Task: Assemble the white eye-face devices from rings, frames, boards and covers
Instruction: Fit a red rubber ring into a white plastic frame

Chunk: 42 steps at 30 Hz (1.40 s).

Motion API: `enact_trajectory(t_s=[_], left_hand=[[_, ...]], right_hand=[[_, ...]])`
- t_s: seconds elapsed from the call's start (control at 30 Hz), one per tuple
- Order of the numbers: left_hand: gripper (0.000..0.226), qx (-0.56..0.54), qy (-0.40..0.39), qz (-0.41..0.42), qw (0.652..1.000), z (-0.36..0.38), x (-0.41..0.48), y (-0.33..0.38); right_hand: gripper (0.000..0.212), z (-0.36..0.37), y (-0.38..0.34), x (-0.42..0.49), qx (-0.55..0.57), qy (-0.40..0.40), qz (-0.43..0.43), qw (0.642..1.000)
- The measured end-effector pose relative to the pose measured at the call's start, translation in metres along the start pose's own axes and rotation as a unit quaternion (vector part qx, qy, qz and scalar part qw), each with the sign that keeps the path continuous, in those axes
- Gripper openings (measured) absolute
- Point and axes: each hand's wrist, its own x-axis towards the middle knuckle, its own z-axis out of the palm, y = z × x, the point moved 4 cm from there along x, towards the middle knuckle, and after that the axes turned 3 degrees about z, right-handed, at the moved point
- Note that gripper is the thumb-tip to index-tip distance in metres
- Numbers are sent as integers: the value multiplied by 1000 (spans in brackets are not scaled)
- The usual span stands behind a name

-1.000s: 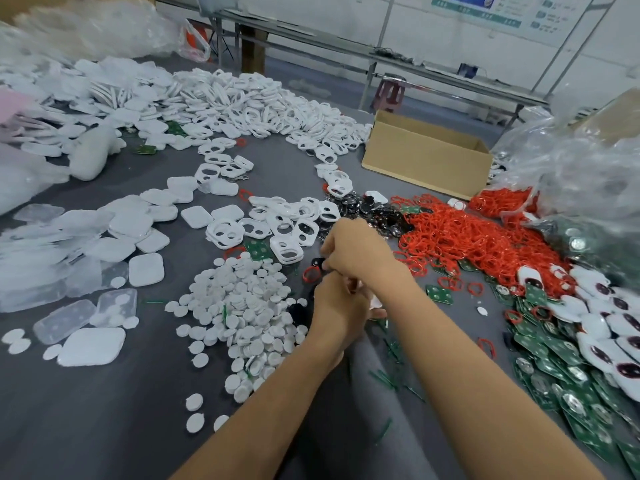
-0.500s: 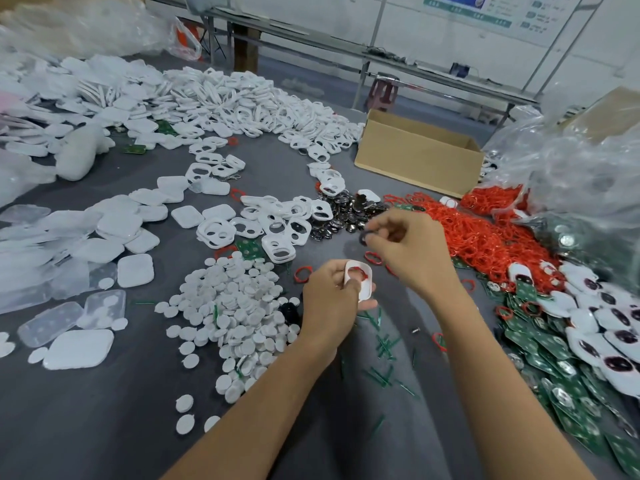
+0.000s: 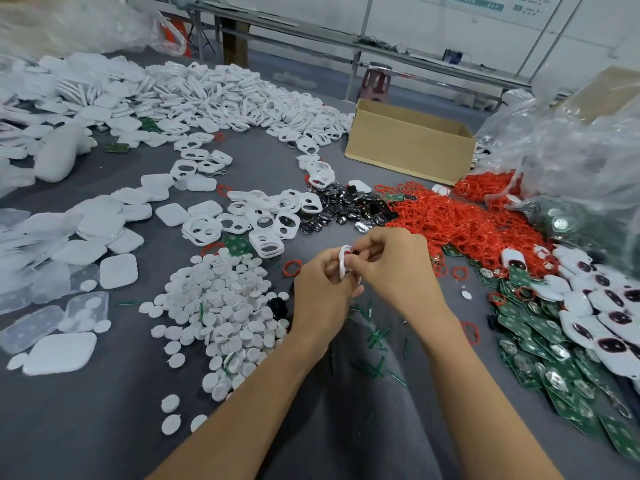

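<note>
"Pinching what, well in front of the cardboard box [image 3: 408,150]?"

"A white frame [image 3: 344,268]. The left hand [image 3: 320,292] grips it on edge in curled fingers. The right hand [image 3: 398,271] pinches its rim with curled fingertips, apparently seating something too small to make out."

"Why on edge?"

"Likely so its opening faces the working fingers. Red rings [image 3: 460,223] are heaped just this side of the box, with green boards [image 3: 540,341] nearer the worker and white discs [image 3: 221,303] off to its left, all within reach."

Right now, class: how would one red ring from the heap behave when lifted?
Probably floppy: the loose red ring lies bent out of round. Likely light, being thin. May snag others: the red ring heap looks tangled.
</note>
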Motion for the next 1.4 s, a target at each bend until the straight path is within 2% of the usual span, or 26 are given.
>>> enact_trajectory(t_s=[0.07, 0.17, 0.27, 0.57, 0.7, 0.8, 1.07, 1.3, 1.4], left_hand=[[19, -24, 8, -7, 1000, -2, 1, 1], [14, -56, 12, -21, 998, -3, 1, 3], [11, -65, 25, -24, 997, -4, 2, 4], [18, -57, 35, -37, 997, -6, 4, 3], [20, -37, 24, -28, 999, -4, 3, 4], [18, -20, 21, -20, 999, -3, 2, 4], [17, 51, -2, 5, 999, -2, 3, 1], [19, 138, 8, 67, 988, -2, -1, 6], [20, 137, 13, 66, 988, -4, 0, 7]], right_hand=[[7, 1, 2, 2, 25, -21, 0, 999], [22, 1, 6, 3, 76, -51, 3, 996], [27, 0, 10, 4, 93, -60, -1, 994], [14, 2, 15, 4, 144, -39, 5, 989], [6, 9, 20, 5, 112, -79, 33, 990], [12, 13, 24, 5, 126, -104, 55, 985], [12, 15, 28, 2, 150, -67, 70, 984], [21, 15, 30, 2, 200, -74, 98, 972], [13, 14, 28, 0, 253, -92, 100, 958]])
